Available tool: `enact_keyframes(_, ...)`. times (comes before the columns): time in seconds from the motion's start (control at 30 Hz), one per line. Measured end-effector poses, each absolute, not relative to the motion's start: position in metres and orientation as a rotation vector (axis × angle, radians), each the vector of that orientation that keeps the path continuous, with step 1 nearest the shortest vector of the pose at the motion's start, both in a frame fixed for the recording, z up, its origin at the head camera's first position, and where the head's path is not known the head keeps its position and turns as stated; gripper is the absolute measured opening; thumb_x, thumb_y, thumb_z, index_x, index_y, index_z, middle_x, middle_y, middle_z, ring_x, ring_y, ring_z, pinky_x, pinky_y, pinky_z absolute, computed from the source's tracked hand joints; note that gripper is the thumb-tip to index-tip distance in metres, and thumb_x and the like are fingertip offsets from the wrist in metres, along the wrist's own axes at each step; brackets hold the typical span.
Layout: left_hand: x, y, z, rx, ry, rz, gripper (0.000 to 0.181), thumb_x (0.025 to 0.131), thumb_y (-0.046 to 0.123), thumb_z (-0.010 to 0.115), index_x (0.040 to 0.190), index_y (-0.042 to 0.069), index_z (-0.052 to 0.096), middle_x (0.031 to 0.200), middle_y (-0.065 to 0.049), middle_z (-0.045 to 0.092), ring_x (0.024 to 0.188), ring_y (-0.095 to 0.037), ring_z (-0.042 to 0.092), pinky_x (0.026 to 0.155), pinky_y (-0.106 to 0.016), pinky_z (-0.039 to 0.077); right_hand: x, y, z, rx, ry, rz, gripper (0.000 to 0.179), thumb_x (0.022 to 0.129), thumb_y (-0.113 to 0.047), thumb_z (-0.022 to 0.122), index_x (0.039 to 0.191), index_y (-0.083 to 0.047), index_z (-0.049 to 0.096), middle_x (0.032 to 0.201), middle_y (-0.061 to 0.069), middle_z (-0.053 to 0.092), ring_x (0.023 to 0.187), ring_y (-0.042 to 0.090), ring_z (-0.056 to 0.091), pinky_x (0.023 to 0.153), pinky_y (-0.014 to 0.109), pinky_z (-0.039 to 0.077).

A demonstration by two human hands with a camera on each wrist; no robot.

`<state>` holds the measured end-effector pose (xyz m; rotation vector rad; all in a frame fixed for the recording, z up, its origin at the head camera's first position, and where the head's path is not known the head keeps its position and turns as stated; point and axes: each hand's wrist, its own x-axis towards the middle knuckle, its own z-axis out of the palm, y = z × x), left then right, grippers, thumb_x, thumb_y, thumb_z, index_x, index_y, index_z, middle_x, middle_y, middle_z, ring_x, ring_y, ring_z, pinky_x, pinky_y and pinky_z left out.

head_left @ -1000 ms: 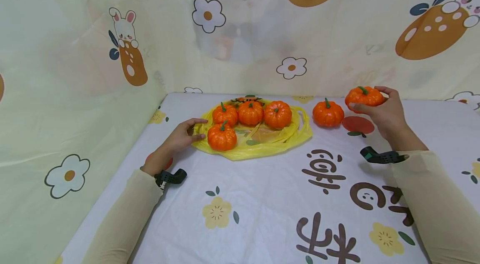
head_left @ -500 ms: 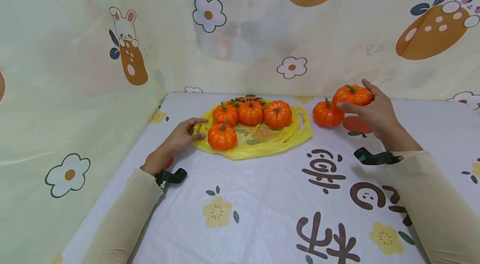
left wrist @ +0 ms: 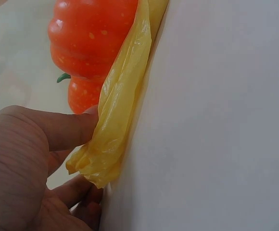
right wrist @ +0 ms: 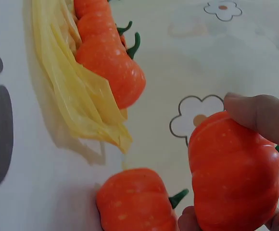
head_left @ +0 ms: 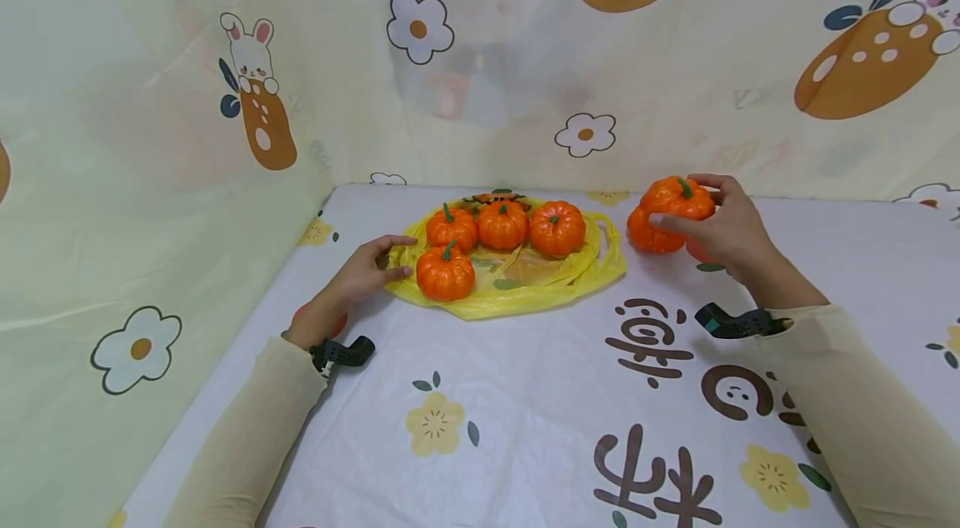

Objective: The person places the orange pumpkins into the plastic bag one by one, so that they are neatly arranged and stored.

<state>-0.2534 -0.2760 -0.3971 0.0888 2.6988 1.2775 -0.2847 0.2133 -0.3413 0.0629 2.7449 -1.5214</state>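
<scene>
My right hand (head_left: 738, 232) grips a small orange toy pumpkin (head_left: 671, 199) with a green stem, thumb on its near side. Another pumpkin (head_left: 651, 236) sits on the table, partly hidden behind it in the head view; the right wrist view shows that pumpkin (right wrist: 137, 202) below and left of the held one. My left hand (head_left: 367, 268) pinches the left edge of a yellow plastic bag (head_left: 517, 299), whose bunched rim (left wrist: 115, 115) lies between thumb and fingers. Several more pumpkins sit on the spread bag, one (head_left: 445, 272) at its front left.
A white printed cloth (head_left: 525, 411) covers the table. Patterned sheets hang behind (head_left: 495, 70) and along the left side (head_left: 75, 220). The bag's handle loop (head_left: 611, 245) spreads toward the right.
My right hand has carried its pumpkin leftward, and it now overlaps the loose pumpkin in the head view. The left hand and the bag have stayed in place.
</scene>
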Motion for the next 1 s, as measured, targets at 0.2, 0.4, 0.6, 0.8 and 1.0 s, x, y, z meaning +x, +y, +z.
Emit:
enact_keyframes(0.2, -0.254, -0.276, -0.397, 0.088, 2.701, 1.282, 0.048, 0.092, 0.020, 0.069, 0.138, 0.020, 0.055, 0.140, -0.011, 0.049, 0.117, -0.030, 0.039, 0.103, -0.043, 0.033, -0.278, 0.202, -0.338, -0.008, 2.742, -1.501, 0.109, 0.078, -0.049, 0.080, 0.154, -0.006, 0.014, 0.151, 0.029, 0.025, 0.134, 0.045, 0.034, 0.107, 0.058, 0.042)
enact_keyframes(0.4, -0.253, -0.275, -0.396, 0.068, 2.692, 1.291, 0.048, 0.092, 0.019, 0.069, 0.138, 0.020, 0.055, 0.149, -0.011, 0.045, 0.124, -0.031, 0.039, 0.115, -0.049, 0.031, -0.269, 0.191, -0.334, -0.098, 2.737, -1.485, 0.103, 0.078, -0.047, 0.080, 0.154, -0.009, 0.022, 0.153, 0.024, 0.030, 0.133, 0.042, 0.038, 0.110, 0.056, 0.040)
enact_keyframes(0.6, -0.253, -0.275, -0.397, 0.059, 2.695, 1.288, 0.048, 0.092, 0.019, 0.069, 0.138, 0.020, 0.055, 0.149, -0.011, 0.045, 0.125, -0.031, 0.039, 0.115, -0.050, 0.031, -0.261, 0.178, -0.331, -0.165, 2.720, -1.442, 0.098, 0.078, -0.046, 0.081, 0.153, -0.012, 0.028, 0.149, 0.022, 0.037, 0.132, 0.041, 0.040, 0.111, 0.058, 0.038)
enact_keyframes(0.8, -0.254, -0.275, -0.398, 0.060, 2.696, 1.291, 0.048, 0.092, 0.020, 0.069, 0.138, 0.020, 0.055, 0.152, -0.010, 0.043, 0.132, -0.032, 0.038, 0.119, -0.050, 0.028, -0.252, 0.167, -0.331, -0.229, 2.681, -1.420, 0.098, 0.078, -0.044, 0.082, 0.152, -0.011, 0.028, 0.150, 0.020, 0.037, 0.132, 0.040, 0.041, 0.109, 0.057, 0.041)
enact_keyframes(1.0, -0.254, -0.275, -0.397, 0.061, 2.689, 1.295, 0.047, 0.092, 0.020, 0.069, 0.137, 0.020, 0.055, 0.149, -0.010, 0.044, 0.125, -0.031, 0.038, 0.116, -0.049, 0.030, -0.249, 0.160, -0.332, -0.270, 2.650, -1.403, 0.100, 0.076, -0.047, 0.083, 0.152, -0.011, 0.028, 0.152, 0.018, 0.037, 0.132, 0.039, 0.043, 0.109, 0.055, 0.041)
